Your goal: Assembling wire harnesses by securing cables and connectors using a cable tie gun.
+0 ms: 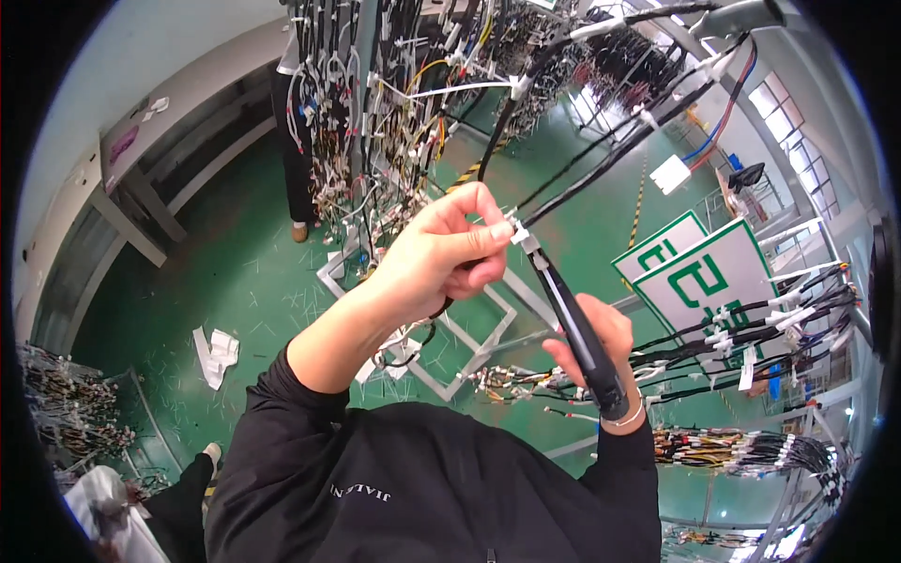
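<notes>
My left hand (449, 246) is closed, thumb and forefinger pinching a black wire harness (561, 196) at its lower end. A white clip or tie (524, 236) sits there, right beside the fingertips. My right hand (607, 330) is wrapped round a long black tapered hand tool that looks like a cable tie gun (579, 336). Its narrow nose points up and left, against the white piece. The harness runs from there up and right toward a grey bar (741, 17). Part of the right hand's grip is hidden behind the tool.
A dense rack of hanging harnesses (352, 122) stands ahead, with a person's dark trouser leg (298, 159) beside it. White signs with green marks (710, 281) and more harnesses (751, 450) are at right. A metal frame (460, 375) and paper scraps (217, 357) are below.
</notes>
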Available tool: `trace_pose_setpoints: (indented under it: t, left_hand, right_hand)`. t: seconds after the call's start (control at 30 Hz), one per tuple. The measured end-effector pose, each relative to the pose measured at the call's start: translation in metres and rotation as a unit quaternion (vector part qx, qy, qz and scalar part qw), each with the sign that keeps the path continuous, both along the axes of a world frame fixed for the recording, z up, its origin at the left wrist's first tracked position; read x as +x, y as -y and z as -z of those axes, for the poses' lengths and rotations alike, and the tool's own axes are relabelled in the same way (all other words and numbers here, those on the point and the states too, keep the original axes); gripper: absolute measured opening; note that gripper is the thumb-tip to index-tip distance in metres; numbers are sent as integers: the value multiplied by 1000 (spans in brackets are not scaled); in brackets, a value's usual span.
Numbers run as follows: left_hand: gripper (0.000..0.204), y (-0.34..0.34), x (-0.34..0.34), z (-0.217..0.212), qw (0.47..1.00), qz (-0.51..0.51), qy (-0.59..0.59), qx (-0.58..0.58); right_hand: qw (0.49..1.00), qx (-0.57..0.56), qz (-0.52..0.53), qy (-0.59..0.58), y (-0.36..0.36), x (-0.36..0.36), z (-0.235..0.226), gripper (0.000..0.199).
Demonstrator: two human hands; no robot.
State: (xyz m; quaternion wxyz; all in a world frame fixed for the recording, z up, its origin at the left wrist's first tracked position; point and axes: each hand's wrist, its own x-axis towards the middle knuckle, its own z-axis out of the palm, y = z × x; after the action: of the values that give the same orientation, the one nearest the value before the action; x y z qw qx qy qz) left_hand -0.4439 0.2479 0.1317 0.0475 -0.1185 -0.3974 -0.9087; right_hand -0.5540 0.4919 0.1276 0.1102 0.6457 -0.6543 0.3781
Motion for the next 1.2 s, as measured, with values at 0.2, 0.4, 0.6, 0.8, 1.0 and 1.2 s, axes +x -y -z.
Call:
trace_pose_setpoints:
  t: [0.2, 0.4, 0.6, 0.8, 1.0, 1.2]
  left_hand:
    - [14, 0, -21, 10, 990, -85, -46, -107]
    - [41, 52, -111, 5, 924, -327, -92, -177]
    - [31, 55, -82, -4, 945, -230, -129, -192]
    - [30, 38, -37, -4, 893, -340, -217, -200]
    - [25, 35, -24, -14, 857, -414, -198, -236]
    - [21, 29, -15, -16, 799, -489, -214, -279]
  right_hand:
    - [981, -53, 145, -117, -18, 11, 7, 31]
    - [945, -94, 239, -205, -29, 23, -6, 39]
    - [973, -30, 228, -32, 13, 40, -46, 38]
    - [983, 46, 177, -3, 48, 51, -70, 41]
    - [981, 48, 182, -40, 51, 61, -71, 43]
    - [977, 67, 189, -73, 49, 75, -78, 42]
